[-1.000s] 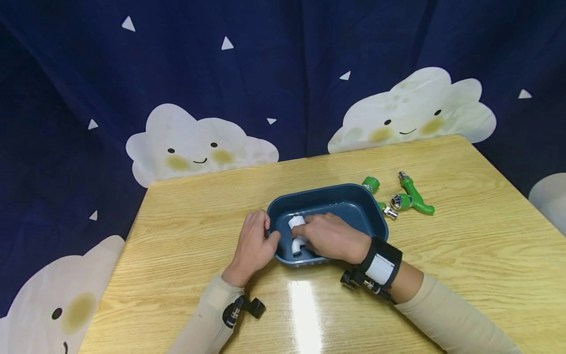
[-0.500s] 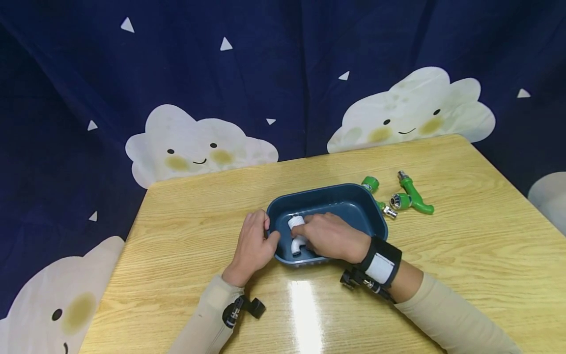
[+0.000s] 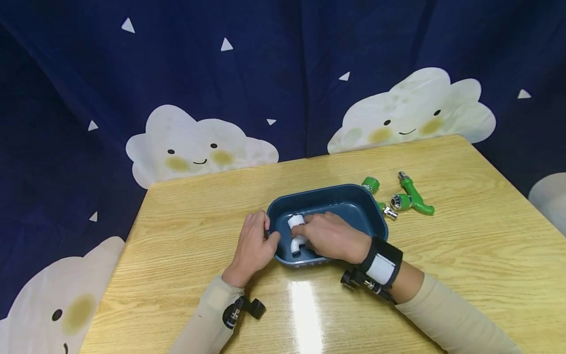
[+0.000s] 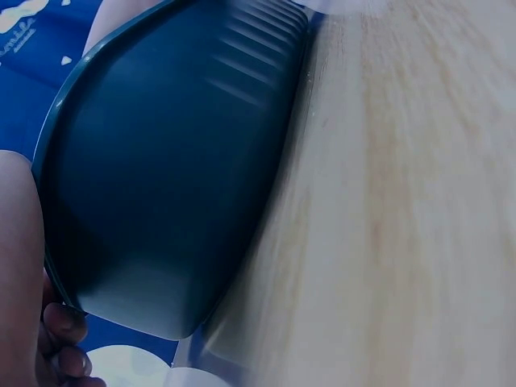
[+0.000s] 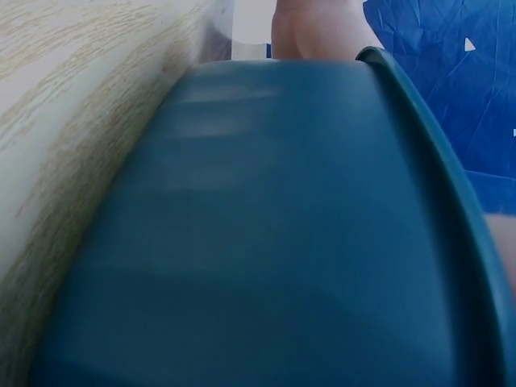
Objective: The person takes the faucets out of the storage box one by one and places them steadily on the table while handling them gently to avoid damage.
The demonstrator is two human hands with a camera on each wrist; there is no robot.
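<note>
A dark blue plastic basin (image 3: pixel 351 209) stands on the wooden table. My left hand (image 3: pixel 251 248) grips its left rim, fingers curled over the edge. In the left wrist view several fingertips (image 4: pixel 64 322) show at the rim of the basin (image 4: pixel 173 161). Inside the basin, towards its left end, is a white tap (image 3: pixel 296 221) with a ribbed collar and a bent spout. My right hand (image 3: pixel 333 237) reaches over the near rim and holds this tap, covering part of it. The basin's outer wall (image 5: pixel 266 226) fills most of the right wrist view and hides the right fingers.
Right of the basin lies a green tap (image 3: pixel 414 196) with metal ends. Two more green-and-metal pieces lie close against the basin's right side, one with a green knob (image 3: pixel 371 184), the other with a metal end (image 3: pixel 389 212). A dark blue curtain (image 3: pixel 283 73) hangs behind the table (image 3: pixel 199 236).
</note>
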